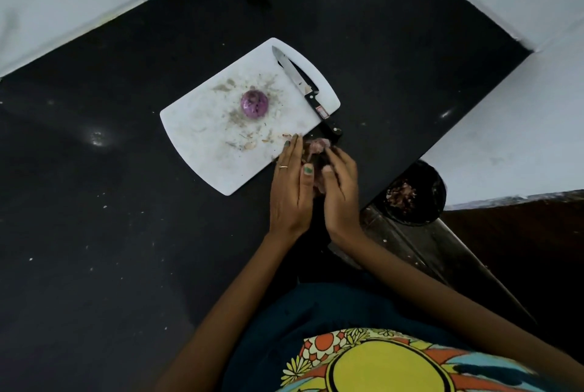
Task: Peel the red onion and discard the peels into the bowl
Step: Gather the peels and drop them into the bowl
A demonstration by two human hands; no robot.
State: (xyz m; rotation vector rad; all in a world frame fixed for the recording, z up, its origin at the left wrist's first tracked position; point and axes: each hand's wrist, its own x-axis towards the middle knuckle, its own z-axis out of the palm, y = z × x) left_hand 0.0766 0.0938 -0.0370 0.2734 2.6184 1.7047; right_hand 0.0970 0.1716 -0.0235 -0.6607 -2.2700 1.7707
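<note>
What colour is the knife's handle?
Black. The knife lies on the white cutting board, handle over its edge; the head view shows it.

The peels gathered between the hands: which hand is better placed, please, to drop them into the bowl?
Right. The bowl sits lower right, nearest the right hand; the left hand is farther, beside the cutting board. Both cup the peels.
</note>
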